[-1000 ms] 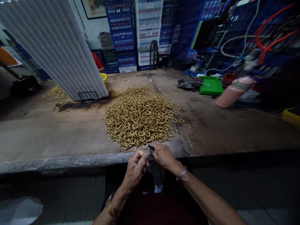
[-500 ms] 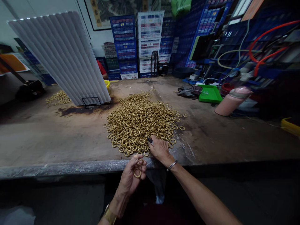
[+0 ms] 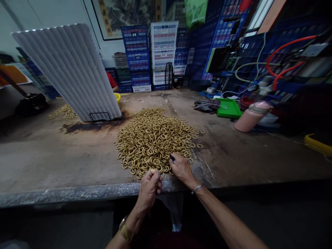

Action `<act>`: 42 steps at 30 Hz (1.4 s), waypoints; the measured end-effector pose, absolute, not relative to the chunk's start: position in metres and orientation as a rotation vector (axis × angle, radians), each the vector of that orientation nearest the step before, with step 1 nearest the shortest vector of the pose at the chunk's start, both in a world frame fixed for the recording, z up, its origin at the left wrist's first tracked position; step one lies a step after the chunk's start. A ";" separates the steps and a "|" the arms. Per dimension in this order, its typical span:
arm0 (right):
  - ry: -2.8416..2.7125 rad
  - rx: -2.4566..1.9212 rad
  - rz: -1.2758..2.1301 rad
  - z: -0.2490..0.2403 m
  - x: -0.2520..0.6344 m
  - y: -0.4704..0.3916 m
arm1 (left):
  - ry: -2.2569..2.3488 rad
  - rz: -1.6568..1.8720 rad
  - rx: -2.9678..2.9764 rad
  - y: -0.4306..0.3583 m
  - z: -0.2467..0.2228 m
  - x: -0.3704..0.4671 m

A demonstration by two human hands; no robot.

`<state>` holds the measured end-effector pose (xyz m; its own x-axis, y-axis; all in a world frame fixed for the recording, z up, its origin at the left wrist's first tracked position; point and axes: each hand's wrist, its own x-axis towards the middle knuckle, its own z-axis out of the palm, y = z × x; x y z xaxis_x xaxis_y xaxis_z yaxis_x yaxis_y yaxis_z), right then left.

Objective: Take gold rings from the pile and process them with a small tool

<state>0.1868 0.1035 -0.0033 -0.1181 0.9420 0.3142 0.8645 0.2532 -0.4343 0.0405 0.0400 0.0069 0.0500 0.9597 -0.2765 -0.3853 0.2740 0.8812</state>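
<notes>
A heap of gold-coloured rings [image 3: 153, 138] lies on the worktable near its front edge. My left hand [image 3: 149, 185], with a watch on its wrist, is closed at the edge in front of the heap. Its fingers are curled around a gold ring, now mostly hidden by them. At the near right side of the heap, my right hand [image 3: 181, 167] reaches in with bent fingers, a bracelet on its wrist. Something small and black [image 3: 172, 157] shows at its thumb or fingertip. What those fingers hold, if anything, is hidden.
A tall ribbed white panel [image 3: 70, 69] stands in a black wire holder [image 3: 100, 118], with more rings [image 3: 63, 112] behind it. A person's red sleeve [image 3: 111, 81] shows beyond. Rightward are a green tray [image 3: 228, 108] and pink bottle [image 3: 251, 117]. Stacked crates [image 3: 163, 52] line the back.
My left hand has turned and closed, so the ring seen dangling at its fingers is now mostly covered. My right hand has shifted slightly right along the heap. The camera view has tilted slightly.
</notes>
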 end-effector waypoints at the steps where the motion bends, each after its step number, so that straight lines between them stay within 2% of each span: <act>1: -2.002 -1.607 0.226 -0.003 0.189 0.103 | 1.085 1.173 0.765 0.044 0.007 0.043; 9: -1.832 -1.430 0.623 0.000 0.188 0.093 | 1.181 1.318 1.078 0.065 0.012 0.060; 17: -2.011 -1.340 0.491 0.005 0.191 0.081 | 1.281 1.307 1.221 0.068 0.013 0.063; 27: -1.564 -1.305 0.894 0.006 0.187 0.087 | 1.389 1.220 1.050 0.075 0.002 0.054; 31: -1.538 -1.282 0.945 0.009 0.187 0.088 | 1.311 1.320 1.150 0.072 0.009 0.054; 42: -1.500 -1.245 1.205 0.012 0.182 0.086 | 1.149 1.320 1.408 0.068 0.015 0.058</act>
